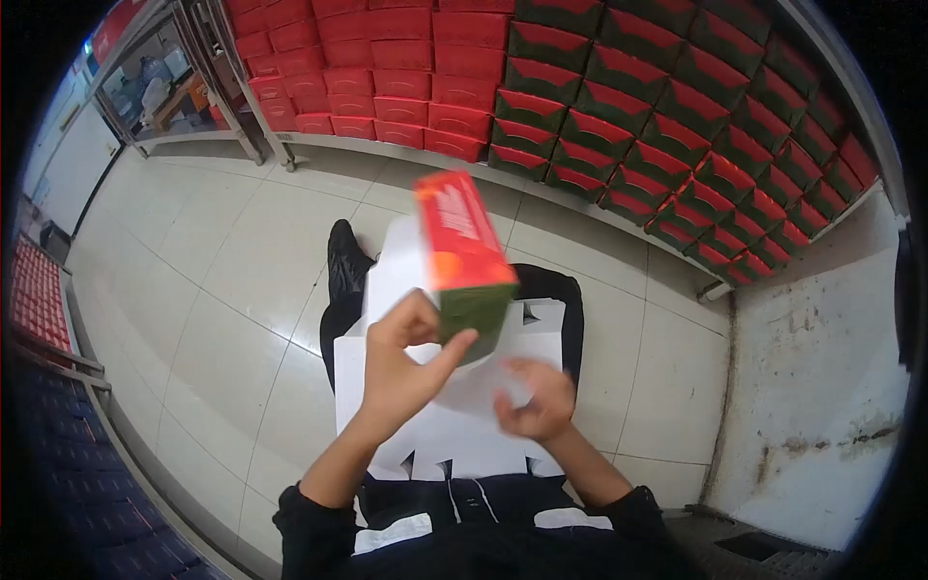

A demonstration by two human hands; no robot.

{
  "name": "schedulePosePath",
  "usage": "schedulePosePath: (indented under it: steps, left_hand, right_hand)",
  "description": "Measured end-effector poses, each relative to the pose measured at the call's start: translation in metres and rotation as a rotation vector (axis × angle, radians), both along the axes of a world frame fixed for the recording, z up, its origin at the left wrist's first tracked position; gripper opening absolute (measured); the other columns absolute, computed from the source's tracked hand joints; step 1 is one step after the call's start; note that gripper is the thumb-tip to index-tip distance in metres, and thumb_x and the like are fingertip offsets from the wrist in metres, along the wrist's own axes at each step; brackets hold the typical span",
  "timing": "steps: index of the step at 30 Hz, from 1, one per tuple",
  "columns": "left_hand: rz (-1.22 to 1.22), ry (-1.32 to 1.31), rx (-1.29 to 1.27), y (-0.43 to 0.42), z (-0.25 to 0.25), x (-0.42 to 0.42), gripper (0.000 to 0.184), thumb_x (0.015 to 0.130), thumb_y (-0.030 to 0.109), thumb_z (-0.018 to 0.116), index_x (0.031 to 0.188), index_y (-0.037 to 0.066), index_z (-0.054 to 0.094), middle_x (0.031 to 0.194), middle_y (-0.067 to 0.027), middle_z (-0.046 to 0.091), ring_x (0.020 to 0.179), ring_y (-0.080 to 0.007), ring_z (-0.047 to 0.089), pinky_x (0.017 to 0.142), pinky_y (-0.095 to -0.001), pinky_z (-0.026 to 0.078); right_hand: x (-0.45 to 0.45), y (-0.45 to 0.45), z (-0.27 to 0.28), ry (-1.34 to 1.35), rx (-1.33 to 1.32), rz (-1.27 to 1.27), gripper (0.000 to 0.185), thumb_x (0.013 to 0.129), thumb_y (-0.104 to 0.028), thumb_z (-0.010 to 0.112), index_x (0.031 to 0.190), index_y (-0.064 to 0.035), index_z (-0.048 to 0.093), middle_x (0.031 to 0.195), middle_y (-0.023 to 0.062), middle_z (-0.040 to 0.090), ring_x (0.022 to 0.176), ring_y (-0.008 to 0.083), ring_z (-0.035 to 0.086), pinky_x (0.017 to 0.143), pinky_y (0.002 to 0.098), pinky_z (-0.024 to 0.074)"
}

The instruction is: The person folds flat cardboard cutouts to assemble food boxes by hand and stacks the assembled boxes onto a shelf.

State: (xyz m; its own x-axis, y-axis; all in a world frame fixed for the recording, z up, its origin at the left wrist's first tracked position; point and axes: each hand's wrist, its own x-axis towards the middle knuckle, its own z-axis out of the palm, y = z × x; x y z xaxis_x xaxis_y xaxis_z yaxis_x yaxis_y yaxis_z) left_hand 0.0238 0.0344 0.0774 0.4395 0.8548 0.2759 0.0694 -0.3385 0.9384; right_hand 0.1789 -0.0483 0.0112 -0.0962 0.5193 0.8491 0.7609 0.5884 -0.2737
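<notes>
A red and green carton (469,232) with white lettering on its red face is held up over my lap, tilted and smeared by motion. My left hand (411,362) is closed on its near green end, thumb across the front, fingers partly hidden behind it. To the right and slightly below, my right hand (536,398) is apart from the carton, its fingers curved with a gap to the thumb and nothing visible between them. Under both hands a white unfolded cardboard blank (387,435) with slots and flaps lies across my legs.
Ahead, a metal-framed shelf (387,150) holds stacks of red cartons (387,58) and red-and-green cartons (667,126). Dark blue boxes (77,474) and small red boxes (41,290) line the left side. A stained white wall (822,387) stands at right. The floor is tiled.
</notes>
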Motion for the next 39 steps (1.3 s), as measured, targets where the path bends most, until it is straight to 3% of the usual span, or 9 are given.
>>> schedulePosePath:
  steps: [5,7,8,10,13,29,31,34,39]
  left_hand:
    - [0.106,-1.068,-0.254,-0.015,-0.024,0.021,0.035,0.083,-0.003,0.053,0.117,-0.001,0.045,0.111,-0.0115,0.056,0.101,-0.0176,0.056,0.088,-0.0327,0.046]
    - [0.1,-1.164,-0.319,-0.02,-0.034,0.028,0.035,0.084,0.002,0.05,0.118,0.0,0.045,0.112,-0.0111,0.056,0.103,-0.0191,0.056,0.092,-0.0338,0.044]
    - [0.098,-1.261,-0.377,-0.022,-0.036,0.031,0.034,0.085,0.007,0.047,0.119,0.001,0.045,0.114,-0.0108,0.056,0.106,-0.0205,0.055,0.096,-0.0348,0.042]
    - [0.151,-1.236,-0.368,-0.026,-0.037,0.035,0.035,0.085,0.008,0.047,0.12,0.001,0.044,0.115,-0.011,0.055,0.106,-0.0205,0.055,0.096,-0.0351,0.042]
    - [0.218,-1.218,-0.397,-0.03,-0.039,0.039,0.035,0.086,0.01,0.047,0.12,0.001,0.044,0.116,-0.011,0.055,0.106,-0.0198,0.055,0.096,-0.035,0.042]
    - [0.225,-1.124,-0.064,-0.024,-0.035,0.009,0.034,0.089,0.01,0.052,0.12,0.003,0.042,0.116,-0.0117,0.053,0.106,-0.0202,0.054,0.091,-0.0366,0.046]
    - [0.221,-1.179,-0.031,-0.026,-0.027,0.014,0.035,0.088,0.011,0.054,0.12,0.003,0.042,0.115,-0.0112,0.053,0.105,-0.0194,0.054,0.091,-0.0359,0.046]
    - [0.238,-1.114,-0.069,-0.027,-0.028,0.012,0.034,0.087,0.012,0.057,0.117,0.003,0.044,0.113,-0.0101,0.055,0.105,-0.0191,0.054,0.09,-0.0362,0.046]
    - [0.365,-1.084,-0.05,-0.023,-0.037,0.01,0.034,0.084,0.007,0.06,0.115,0.002,0.047,0.11,-0.0099,0.056,0.101,-0.0192,0.056,0.087,-0.0357,0.047]
  right_hand:
    - [-0.027,-0.002,-0.015,0.031,-0.334,0.242,0.06,0.08,-0.027,0.064,0.128,-0.003,0.038,0.118,0.0176,0.054,0.091,0.0274,0.062,0.069,0.0331,0.0525]
    - [-0.05,0.012,0.004,0.878,-0.469,0.387,0.064,0.082,-0.036,0.062,0.13,-0.0021,0.036,0.129,0.0162,0.045,0.11,0.0242,0.053,0.084,0.0367,0.0464]
    - [-0.057,0.019,0.021,0.877,-0.467,0.387,0.064,0.082,-0.036,0.062,0.13,-0.0021,0.036,0.129,0.0162,0.045,0.11,0.0242,0.053,0.084,0.0367,0.0464]
    - [-0.065,0.033,0.053,1.559,-0.14,0.661,0.055,0.088,-0.037,0.056,0.127,-0.0025,0.039,0.131,0.0136,0.041,0.118,0.0208,0.043,0.096,0.0392,0.0351]
    - [-0.064,0.042,0.069,1.74,-0.121,0.477,0.04,0.091,-0.027,0.051,0.122,-0.0042,0.042,0.123,0.0103,0.047,0.114,0.0186,0.044,0.098,0.0385,0.0299]
    - [-0.046,0.031,0.063,1.674,-0.305,0.89,0.024,0.089,-0.005,0.052,0.112,-0.0036,0.045,0.112,0.0076,0.052,0.105,0.0169,0.052,0.091,0.0308,0.0411]
    - [-0.064,0.029,0.063,1.748,-0.326,0.842,0.02,0.088,-0.005,0.055,0.106,-0.0039,0.047,0.109,0.0076,0.053,0.102,0.0161,0.053,0.089,0.0303,0.0419]
    - [-0.079,0.032,0.056,1.39,-0.163,0.4,0.022,0.084,-0.004,0.061,0.101,-0.0035,0.047,0.1,0.007,0.057,0.095,0.0117,0.053,0.083,0.0269,0.0428]
    - [-0.079,0.028,0.045,1.384,-0.312,0.328,0.032,0.083,-0.009,0.064,0.111,-0.0037,0.048,0.099,0.0037,0.058,0.094,0.01,0.053,0.083,0.0264,0.0423]
